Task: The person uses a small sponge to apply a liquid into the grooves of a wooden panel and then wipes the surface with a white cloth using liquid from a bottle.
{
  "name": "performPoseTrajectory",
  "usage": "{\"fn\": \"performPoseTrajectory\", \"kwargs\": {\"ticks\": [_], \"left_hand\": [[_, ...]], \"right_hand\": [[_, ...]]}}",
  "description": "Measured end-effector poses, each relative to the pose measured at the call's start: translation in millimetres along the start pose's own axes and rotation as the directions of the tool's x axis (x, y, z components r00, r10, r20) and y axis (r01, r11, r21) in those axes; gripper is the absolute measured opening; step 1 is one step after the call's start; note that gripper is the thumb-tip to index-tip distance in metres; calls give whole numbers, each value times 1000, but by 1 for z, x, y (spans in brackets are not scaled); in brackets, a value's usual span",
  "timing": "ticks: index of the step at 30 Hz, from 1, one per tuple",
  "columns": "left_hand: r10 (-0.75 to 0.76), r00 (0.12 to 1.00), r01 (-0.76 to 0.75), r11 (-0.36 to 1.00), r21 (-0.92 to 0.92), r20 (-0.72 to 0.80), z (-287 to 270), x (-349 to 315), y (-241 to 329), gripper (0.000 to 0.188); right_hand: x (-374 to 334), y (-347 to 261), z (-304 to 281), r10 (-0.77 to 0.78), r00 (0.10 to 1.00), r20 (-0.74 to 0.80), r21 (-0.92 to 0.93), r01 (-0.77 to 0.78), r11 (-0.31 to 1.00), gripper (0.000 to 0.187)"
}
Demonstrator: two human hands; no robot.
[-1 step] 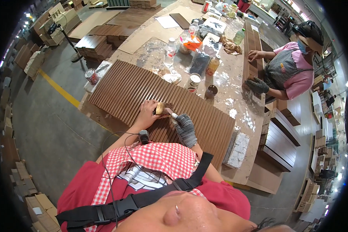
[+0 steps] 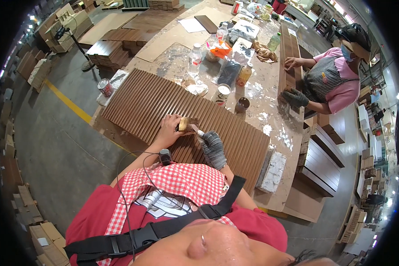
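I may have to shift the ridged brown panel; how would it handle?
The ridged brown panel is probably stiff, as its surface shows no obvious sag. Being broad, it may feel unwieldy to lift. Lying flat, it seems unlikely to roll if pushed.

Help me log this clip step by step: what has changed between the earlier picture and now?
Nothing clearly: nothing was taken hold of or let go, and any shift of the scraper is too small to tell. As before, the left hand holds the block over the ribbed panel, the gloved right hand holds the scraper, and the co-worker is at the long board.
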State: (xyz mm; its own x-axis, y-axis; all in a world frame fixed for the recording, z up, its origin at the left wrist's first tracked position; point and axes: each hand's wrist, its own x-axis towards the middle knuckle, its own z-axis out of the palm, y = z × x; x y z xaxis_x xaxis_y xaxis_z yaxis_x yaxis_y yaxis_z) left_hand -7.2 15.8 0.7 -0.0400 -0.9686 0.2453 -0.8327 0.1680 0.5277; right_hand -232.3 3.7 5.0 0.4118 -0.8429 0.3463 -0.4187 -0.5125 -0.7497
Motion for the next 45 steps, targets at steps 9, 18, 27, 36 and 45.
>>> {"fn": "performPoseTrajectory", "kwargs": {"ticks": [9,18,27,36,45], "left_hand": [[14,1000,-14,1000,-10,3,2,6,-9,49],[10,1000,-10,999,-41,2,-3,8,-6,51],[9,1000,-9,1000,-10,3,4,10,-12,48],[27,1000,-28,998,-59,-16,-2,12,-12,52],[34,997,-39,997,-73,-62,5,18,-26,51]], "right_hand": [[8,-5,-14,10,989,-149,122,8,992,15],[16,4,8,16,996,-92,50,-11,999,12],[5,-2,-12,-27,999,-44,151,33,988,15],[4,16,14,155,986,-52,337,-129,933,17],[11,24,24,134,989,-58,424,-97,901,16]]}}
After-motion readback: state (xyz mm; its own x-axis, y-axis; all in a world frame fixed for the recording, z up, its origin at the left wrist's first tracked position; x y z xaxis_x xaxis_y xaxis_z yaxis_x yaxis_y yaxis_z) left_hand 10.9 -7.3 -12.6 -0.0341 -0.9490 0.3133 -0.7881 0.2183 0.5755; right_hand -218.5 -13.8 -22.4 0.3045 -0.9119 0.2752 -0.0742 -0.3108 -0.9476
